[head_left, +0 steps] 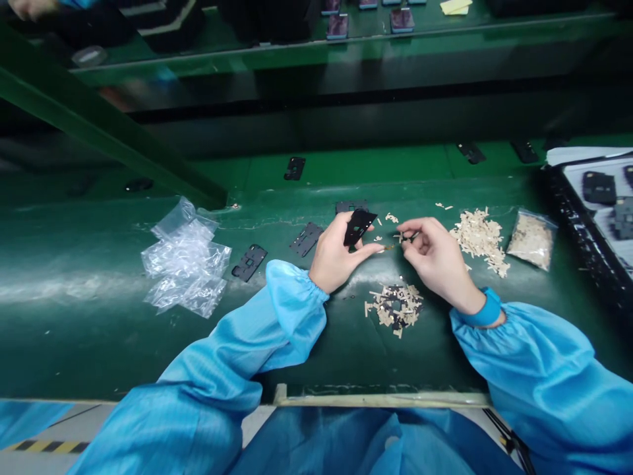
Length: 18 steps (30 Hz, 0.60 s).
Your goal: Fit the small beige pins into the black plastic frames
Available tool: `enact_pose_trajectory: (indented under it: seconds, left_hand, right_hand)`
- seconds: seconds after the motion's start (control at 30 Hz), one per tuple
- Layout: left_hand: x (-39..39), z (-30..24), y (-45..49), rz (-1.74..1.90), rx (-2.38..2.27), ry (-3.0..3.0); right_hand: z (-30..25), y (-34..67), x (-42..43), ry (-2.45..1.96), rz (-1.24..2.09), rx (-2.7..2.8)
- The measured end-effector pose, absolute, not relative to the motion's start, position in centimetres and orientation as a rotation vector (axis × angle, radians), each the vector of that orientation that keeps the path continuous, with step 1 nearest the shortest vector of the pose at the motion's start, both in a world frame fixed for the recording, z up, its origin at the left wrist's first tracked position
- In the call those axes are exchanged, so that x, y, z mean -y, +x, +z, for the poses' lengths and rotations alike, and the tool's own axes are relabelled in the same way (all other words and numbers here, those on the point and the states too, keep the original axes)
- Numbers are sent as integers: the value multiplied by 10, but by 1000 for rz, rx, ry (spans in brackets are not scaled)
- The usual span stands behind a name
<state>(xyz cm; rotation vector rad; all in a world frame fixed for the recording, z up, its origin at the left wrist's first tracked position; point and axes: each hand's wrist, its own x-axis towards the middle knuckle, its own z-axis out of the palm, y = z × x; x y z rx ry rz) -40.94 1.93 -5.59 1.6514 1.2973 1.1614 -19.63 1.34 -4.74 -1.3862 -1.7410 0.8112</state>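
My left hand [339,255] is closed around a thin black plastic plate [359,226], held tilted above the bench. Between its thumb tip and my right hand [435,256] shows a small yellowish piece [390,247], too small to name. The right fingers are bent together around a tiny pale strip [399,236]. Below the hands lies a mixed pile of pale and black bits [397,307]. To the right of my right hand is a heap of small beige pieces [479,237]. More black plates [306,239] lie left of my left hand.
Clear plastic bags [185,260] are heaped at the left. A filled zip bag [532,239] lies right of the beige heap. At the far right stands a black-edged tray [568,211] with black parts. A green slanted post [113,125] rises at the left, and a shelf [277,53] crosses behind.
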Motion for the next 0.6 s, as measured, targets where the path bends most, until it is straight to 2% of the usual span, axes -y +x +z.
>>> enact_pose_trajectory:
  seconds: [0.2, 0.3, 0.47, 0.6]
  left_hand:
    - [-16, -59, -413, 1223, -1187, 1790]
    - [-15, -60, -412, 1216, -1175, 1793]
    - [-14, -57, -412, 1205, -1176, 1783]
    - [-16, -57, -410, 1177, -1167, 1685]
  right_hand:
    - [-34, -203, -6, -1221, 1755, 1309]
    - [-31, -204, -4, -1095, 2084, 1069]
    - [-31, -205, -1, -992, 2184, 893]
    - [-34, -207, -1, -996, 2095, 843]
